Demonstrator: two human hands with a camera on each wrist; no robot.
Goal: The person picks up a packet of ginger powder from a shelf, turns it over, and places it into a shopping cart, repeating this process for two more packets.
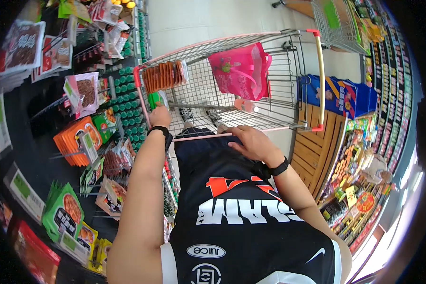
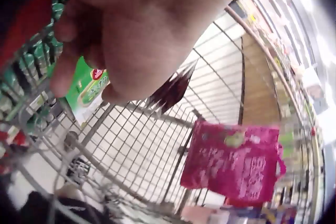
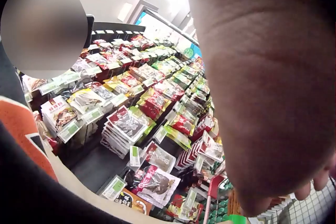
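Observation:
In the head view my left hand (image 1: 160,117) is at the near left corner of a wire shopping cart (image 1: 194,104), pinching a green and white packet (image 1: 155,99). The left wrist view shows this packet (image 2: 86,90) below the fingers, over the wire basket. My right hand (image 1: 254,142) rests on the cart's near pink rail, fingers laid across it and thumb on my side. Inside the cart, a row of orange-brown packets (image 1: 163,76) stands at the left end. A bright pink bag (image 1: 239,71) lies further right, with a pink package (image 1: 246,105) beside it.
Racks of hanging food packets (image 1: 78,137) with price tags line the left, beside rows of green-capped items (image 1: 124,99). To the right are the cart's handle (image 1: 320,80), a wooden slatted stand (image 1: 317,146), blue boxes (image 1: 336,94) and another cart (image 1: 341,23).

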